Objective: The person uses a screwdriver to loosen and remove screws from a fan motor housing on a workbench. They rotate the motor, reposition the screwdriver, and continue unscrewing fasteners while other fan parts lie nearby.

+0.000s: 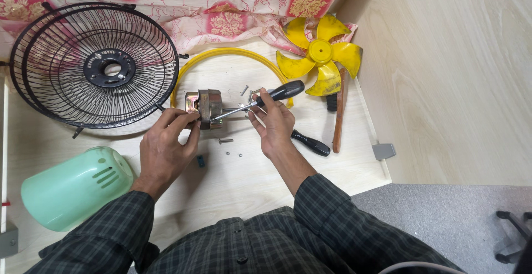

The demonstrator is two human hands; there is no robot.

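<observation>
Here, left hand [164,151] fingers clamp the motor [204,106] on the bench [233,180], betw. the grille [94,66] & yellow ring [233,55]. Right hand [273,123] fingers are closed on the screwdriver [260,101]; keep its tip square to the motor, w/ steady pressure, mind loose screws [225,140].

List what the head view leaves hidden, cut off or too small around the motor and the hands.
- Screwdriver: its tip vanishes at the motor, so the screw it meets is unseen.
- Motor: its near face is covered by the left hand fingers.
- Loose screws: too small to tell their type.
- Second tool: partly hidden behind the right hand.
- Black fan guard: its left rim is cut by the frame edge.
</observation>
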